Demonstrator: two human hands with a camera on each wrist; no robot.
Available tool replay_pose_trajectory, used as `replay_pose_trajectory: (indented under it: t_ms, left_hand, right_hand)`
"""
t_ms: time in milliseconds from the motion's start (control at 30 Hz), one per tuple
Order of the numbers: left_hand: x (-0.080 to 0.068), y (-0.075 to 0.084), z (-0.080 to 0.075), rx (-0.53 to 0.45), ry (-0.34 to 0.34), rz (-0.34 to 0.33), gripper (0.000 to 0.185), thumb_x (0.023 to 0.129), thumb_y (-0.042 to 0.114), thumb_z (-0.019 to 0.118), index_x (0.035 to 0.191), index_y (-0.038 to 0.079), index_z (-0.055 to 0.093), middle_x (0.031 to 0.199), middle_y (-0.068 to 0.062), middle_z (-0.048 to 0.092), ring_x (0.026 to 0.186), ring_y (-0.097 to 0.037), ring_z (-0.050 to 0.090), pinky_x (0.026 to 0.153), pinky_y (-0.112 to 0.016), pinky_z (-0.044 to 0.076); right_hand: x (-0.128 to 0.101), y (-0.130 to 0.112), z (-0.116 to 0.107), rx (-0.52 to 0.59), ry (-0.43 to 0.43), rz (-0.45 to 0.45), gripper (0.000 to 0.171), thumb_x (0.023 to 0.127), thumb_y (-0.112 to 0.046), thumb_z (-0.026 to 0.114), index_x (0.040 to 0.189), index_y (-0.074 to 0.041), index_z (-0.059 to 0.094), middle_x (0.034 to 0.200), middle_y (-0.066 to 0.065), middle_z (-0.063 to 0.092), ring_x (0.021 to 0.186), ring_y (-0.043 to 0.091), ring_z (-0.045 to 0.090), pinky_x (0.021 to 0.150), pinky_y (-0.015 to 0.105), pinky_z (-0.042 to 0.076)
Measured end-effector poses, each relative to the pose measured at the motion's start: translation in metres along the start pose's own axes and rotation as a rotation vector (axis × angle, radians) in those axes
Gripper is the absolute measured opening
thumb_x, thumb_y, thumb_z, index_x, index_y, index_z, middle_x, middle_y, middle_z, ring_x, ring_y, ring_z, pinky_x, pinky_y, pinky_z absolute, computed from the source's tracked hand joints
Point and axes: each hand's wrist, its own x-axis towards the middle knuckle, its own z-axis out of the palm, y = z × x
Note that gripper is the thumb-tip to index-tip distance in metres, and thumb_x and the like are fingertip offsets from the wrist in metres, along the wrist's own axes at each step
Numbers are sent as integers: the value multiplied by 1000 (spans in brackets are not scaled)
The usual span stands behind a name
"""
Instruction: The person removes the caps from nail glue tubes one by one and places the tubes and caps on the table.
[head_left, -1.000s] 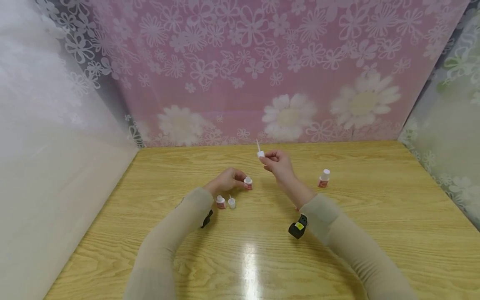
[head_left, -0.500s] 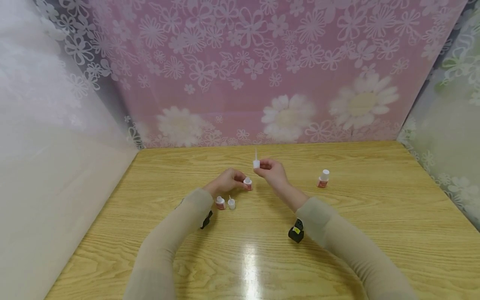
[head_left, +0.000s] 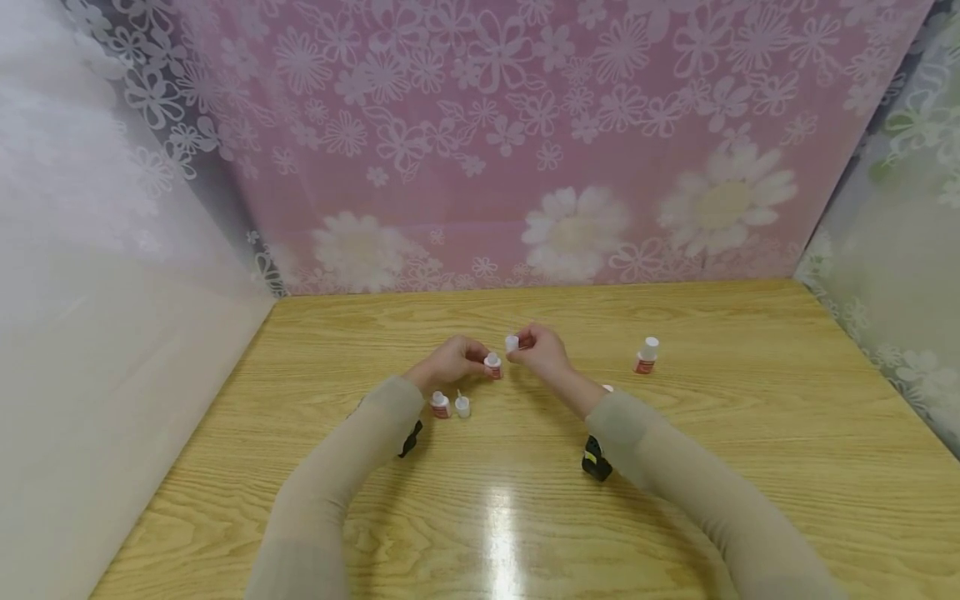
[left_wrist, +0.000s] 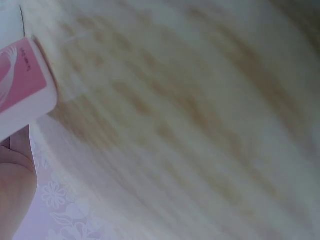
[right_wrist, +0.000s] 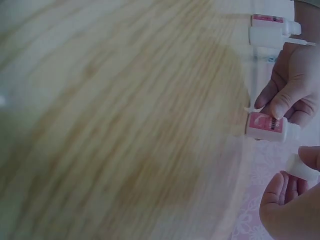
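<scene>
A: Where is the small bottle (head_left: 493, 365), and which way does it stand?

B: It stands upright on the wooden table (head_left: 750, 433), near the middle, long axis vertical, open neck up. In the right wrist view it shows a pink label and a white neck (right_wrist: 266, 127); that camera is turned, so there it looks laid sideways.

A: What holds it?

B: The left hand (head_left: 450, 364) pinches it, thumb and fingers curled round the body. In the left wrist view only a corner of the bottle (left_wrist: 22, 85) and a bit of the hand show at the left edge.

A: And the other hand?

B: The right hand (head_left: 542, 352) pinches a white cap (head_left: 512, 342) between thumb and fingertips, just above and to the right of the bottle's neck, not touching it. The right wrist view shows the cap (right_wrist: 301, 167) partly cut off at the edge.

A: Which way does the cap point?

B: I cannot tell; it is too small and half covered by the fingers.

A: Anything else on the table?

B: 1 more open bottle (head_left: 440, 405) with a loose cap (head_left: 462, 406) beside it, near the left wrist. A capped bottle (head_left: 647, 356) stands well apart to the right. Something white (head_left: 607, 388) peeks out behind the right sleeve, mostly hidden.
</scene>
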Motion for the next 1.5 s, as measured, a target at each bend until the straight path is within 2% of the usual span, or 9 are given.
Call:
replay_pose_trajectory:
  t_ms: [133,267,400,700,1000,1500]
  left_hand:
    - [0,-1,0,14,1,5,17,82,7,61,97,1,66,90,-7,66,88,-14,60,81,-27,43]
    - [1,-1,0,25,4,2,16,82,6,62,96,2,66,90,-5,67,87,-13,60,81,-26,43]
    - [1,-2,1,-4,7,-10,16,81,5,62,96,1,66,90,-6,67,87,-14,60,81,-26,43]
    - [-1,3,2,19,19,-8,19,81,3,62,99,-1,64,92,-9,66,88,-16,60,81,-29,43]
    - [1,-1,1,14,15,8,20,80,5,64,99,-1,64,93,-8,65,87,-15,60,80,-26,44]
    - [2,-1,0,37,18,11,24,80,3,64,103,-2,62,95,-9,64,88,-15,60,80,-26,44]
  right_hand:
    - [2,4,1,-92,-28,24,24,77,-4,66,98,2,54,92,13,56,79,23,53,63,29,45]
    - [3,7,3,-142,-28,20,21,76,-2,66,93,2,55,88,12,56,77,21,51,65,29,44]
    - [3,10,6,-184,-41,10,18,73,1,67,88,3,56,82,10,57,74,19,50,65,28,43]
    - [3,15,8,-218,-60,18,20,71,5,67,88,3,58,82,10,57,74,19,50,62,27,43]
    - [4,15,9,-268,-67,13,22,66,5,68,85,1,58,79,8,55,72,19,48,63,27,41]
    - [5,17,10,-260,-81,23,24,65,5,68,86,1,58,80,8,56,73,19,48,64,27,41]
